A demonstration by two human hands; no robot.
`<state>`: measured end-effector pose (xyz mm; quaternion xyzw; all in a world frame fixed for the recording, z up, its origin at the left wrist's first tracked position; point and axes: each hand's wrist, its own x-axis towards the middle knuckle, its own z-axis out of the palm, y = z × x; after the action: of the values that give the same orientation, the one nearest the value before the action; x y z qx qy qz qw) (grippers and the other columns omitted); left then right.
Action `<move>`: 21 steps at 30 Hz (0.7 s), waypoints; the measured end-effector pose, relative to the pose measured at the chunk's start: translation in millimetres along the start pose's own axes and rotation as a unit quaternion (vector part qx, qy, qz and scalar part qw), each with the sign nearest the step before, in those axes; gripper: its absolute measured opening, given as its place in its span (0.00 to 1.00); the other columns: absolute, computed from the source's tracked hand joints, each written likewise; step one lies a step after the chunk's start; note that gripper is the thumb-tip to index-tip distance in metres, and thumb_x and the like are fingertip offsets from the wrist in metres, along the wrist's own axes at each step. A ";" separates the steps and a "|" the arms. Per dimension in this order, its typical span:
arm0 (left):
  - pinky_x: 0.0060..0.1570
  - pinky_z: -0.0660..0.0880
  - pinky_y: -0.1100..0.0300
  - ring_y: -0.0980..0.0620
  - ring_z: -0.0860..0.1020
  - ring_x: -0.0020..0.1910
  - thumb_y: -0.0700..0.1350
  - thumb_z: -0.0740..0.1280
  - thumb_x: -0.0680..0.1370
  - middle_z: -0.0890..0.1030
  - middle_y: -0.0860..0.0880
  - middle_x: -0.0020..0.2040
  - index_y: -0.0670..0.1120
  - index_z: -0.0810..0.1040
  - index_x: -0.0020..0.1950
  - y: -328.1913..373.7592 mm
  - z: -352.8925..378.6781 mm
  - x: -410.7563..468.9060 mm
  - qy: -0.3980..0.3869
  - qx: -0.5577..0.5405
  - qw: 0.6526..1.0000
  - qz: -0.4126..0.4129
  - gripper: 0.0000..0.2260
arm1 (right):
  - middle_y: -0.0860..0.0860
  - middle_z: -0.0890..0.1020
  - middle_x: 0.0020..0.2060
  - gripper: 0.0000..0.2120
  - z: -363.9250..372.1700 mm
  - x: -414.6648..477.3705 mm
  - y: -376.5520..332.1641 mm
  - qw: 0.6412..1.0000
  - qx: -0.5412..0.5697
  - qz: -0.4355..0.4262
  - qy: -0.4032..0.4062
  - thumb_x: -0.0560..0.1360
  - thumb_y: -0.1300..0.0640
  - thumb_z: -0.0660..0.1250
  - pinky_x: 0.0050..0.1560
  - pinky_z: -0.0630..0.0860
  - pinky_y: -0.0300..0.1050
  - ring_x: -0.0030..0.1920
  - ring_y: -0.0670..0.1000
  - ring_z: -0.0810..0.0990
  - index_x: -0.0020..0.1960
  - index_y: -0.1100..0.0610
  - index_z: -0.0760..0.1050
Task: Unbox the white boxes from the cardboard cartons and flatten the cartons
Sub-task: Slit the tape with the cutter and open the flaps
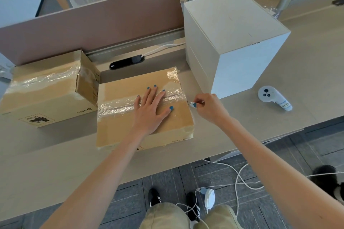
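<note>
1. Cardboard carton lies sealed at the near centre of the desk, with its taped seam running left to right.
2. Left hand presses flat on the lid with fingers straight and spread, probably to stop the carton sliding.
3. Right hand pinches a small cutter. The tip meets the seam's right end, judged the start point for slitting.
4. Stacked white boxes stand just far-right of the carton, crowding the cutting hand.
5. Second carton sits just beside it on the left. A controller lies well right.
</note>
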<state>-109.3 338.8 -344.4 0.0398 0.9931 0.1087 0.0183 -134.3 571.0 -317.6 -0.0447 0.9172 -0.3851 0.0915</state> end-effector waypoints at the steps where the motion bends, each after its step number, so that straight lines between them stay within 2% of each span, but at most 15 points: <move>1: 0.77 0.43 0.48 0.56 0.44 0.80 0.71 0.44 0.75 0.49 0.57 0.81 0.62 0.55 0.79 0.0 -0.1 0.0 0.001 0.000 1.000 0.000 0.33 | 0.55 0.79 0.32 0.09 1.3 -4.4 -0.9 1.000 0.008 0.005 0.003 0.70 0.66 0.60 0.36 0.74 0.49 0.36 0.58 0.74 0.40 0.59 0.78; 4: 0.77 0.44 0.47 0.56 0.45 0.80 0.71 0.45 0.76 0.50 0.57 0.81 0.61 0.55 0.79 -3.5 -1.0 1.1 0.004 -0.004 1.000 0.014 0.33 | 0.54 0.79 0.34 0.09 1.7 -12.7 -2.8 1.000 0.010 0.017 0.003 0.71 0.65 0.60 0.37 0.75 0.49 0.38 0.59 0.76 0.41 0.59 0.78; 7: 0.77 0.44 0.47 0.56 0.45 0.80 0.70 0.46 0.76 0.50 0.57 0.81 0.61 0.56 0.79 -12.4 -1.4 4.8 0.006 -0.008 0.999 0.035 0.32 | 0.50 0.78 0.36 0.09 4.1 -24.2 -6.1 0.998 -0.050 0.033 0.000 0.73 0.63 0.59 0.36 0.72 0.46 0.38 0.56 0.76 0.44 0.57 0.77; 11: 0.77 0.44 0.49 0.56 0.47 0.80 0.69 0.49 0.77 0.53 0.56 0.81 0.59 0.56 0.79 -20.3 -3.1 7.5 0.015 -0.020 0.998 0.051 0.32 | 0.51 0.77 0.39 0.05 5.9 -38.1 -10.1 0.991 -0.114 0.029 0.072 0.75 0.60 0.58 0.36 0.74 0.47 0.36 0.56 0.75 0.45 0.57 0.72; 14: 0.77 0.48 0.49 0.56 0.54 0.79 0.63 0.52 0.79 0.60 0.56 0.79 0.56 0.61 0.78 -18.7 -6.5 2.5 0.048 -0.078 0.994 0.051 0.28 | 0.50 0.76 0.40 0.05 6.1 -39.1 -19.1 0.987 -0.120 -0.014 0.110 0.77 0.59 0.57 0.33 0.70 0.47 0.35 0.56 0.74 0.45 0.57 0.70; 18: 0.74 0.56 0.47 0.53 0.64 0.75 0.50 0.61 0.82 0.68 0.54 0.75 0.52 0.68 0.73 -20.9 -14.3 -18.6 0.151 -0.131 0.979 -0.023 0.20 | 0.47 0.78 0.45 0.05 15.1 -28.2 -40.3 0.985 -0.102 -0.073 0.120 0.78 0.59 0.59 0.37 0.71 0.46 0.40 0.55 0.76 0.48 0.54 0.73; 21: 0.73 0.56 0.45 0.49 0.66 0.73 0.47 0.64 0.80 0.69 0.50 0.74 0.50 0.70 0.70 -33.8 -21.2 -37.0 0.209 -0.127 0.963 -0.117 0.18 | 0.46 0.78 0.48 0.06 27.4 -13.7 -53.7 0.984 -0.103 -0.104 0.099 0.79 0.56 0.60 0.38 0.72 0.47 0.43 0.54 0.78 0.50 0.52 0.76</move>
<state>-75.9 298.3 -330.0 -0.1030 0.9505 0.2373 -0.1720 -114.7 516.4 -296.3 -0.1113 0.9469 -0.2982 -0.0454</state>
